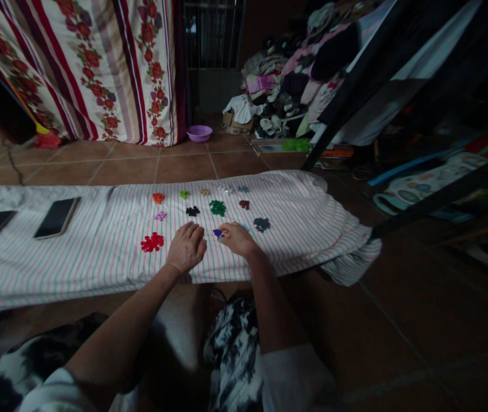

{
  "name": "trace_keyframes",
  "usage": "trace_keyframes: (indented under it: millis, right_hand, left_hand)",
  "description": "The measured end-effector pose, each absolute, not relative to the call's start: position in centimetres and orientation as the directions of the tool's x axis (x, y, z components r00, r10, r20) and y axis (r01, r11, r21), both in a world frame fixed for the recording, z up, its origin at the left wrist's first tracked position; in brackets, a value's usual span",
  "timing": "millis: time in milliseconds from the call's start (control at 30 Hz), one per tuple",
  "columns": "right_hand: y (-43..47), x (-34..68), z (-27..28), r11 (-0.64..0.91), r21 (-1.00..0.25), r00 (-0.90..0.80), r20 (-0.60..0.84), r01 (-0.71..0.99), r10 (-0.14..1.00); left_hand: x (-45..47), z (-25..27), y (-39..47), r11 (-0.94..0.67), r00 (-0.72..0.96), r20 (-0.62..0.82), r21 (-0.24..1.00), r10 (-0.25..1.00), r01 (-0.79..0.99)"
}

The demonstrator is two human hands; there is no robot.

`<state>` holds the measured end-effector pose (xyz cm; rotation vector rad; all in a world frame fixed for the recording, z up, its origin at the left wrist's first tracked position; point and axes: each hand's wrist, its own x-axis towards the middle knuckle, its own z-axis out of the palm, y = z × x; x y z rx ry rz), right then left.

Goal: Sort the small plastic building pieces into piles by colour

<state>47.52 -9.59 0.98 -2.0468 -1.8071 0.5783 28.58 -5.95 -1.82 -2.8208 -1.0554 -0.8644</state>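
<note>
My right hand (237,238) is at a small pile of dark purple pieces (218,233), its thumb and forefinger pinched together at the pile's edge. Some light blue pieces (244,227) show partly behind that hand. Palm down on the striped cloth, my left hand (187,246) lies just left of the purple pile, its fingers loosely bent and holding nothing I can see. Red pieces (153,242) are heaped to its left. Beyond the hands are black pieces (193,211), dark green pieces (217,207) and pink pieces (160,216). Dark grey pieces (262,224) sit to the right.
Along the far side of the striped cloth (110,252) are orange (158,198), lime green (184,194), beige (204,192), white (226,190) and brown pieces (244,204). Two phones lie left, one here (57,217). A dark slanting post (346,91) rises at right.
</note>
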Motion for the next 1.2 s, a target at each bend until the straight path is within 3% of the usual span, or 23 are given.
trace_keyframes:
  millis: [633, 833, 1000, 1200]
  right_hand:
    - [-9.4, 46.2, 1.7, 0.028, -0.501, -0.025, 0.012, 0.865, 1.0]
    - [-9.4, 46.4, 1.8, 0.025, -0.563, -0.036, -0.009, 0.826, 0.999]
    - [-9.3, 46.4, 1.7, -0.031, -0.588, 0.018, -0.028, 0.808, 0.999]
    - [-9.0, 46.6, 1.4, -0.018, -0.582, 0.016, -0.009, 0.813, 1.0]
  left_hand:
    - [28.5, -1.8, -5.9, -0.785, 0.634, 0.493, 0.192, 0.596, 0.588]
    - [28.2, -1.4, -6.4, -0.836, 0.685, 0.514, 0.132, 0.517, 0.533]
    - [28.0, -0.5, -7.0, -0.923, 0.821, 0.442, 0.049, 0.362, 0.381]
    - [28.0, 0.1, -7.2, -0.944, 0.865, 0.384, 0.07, 0.323, 0.321]
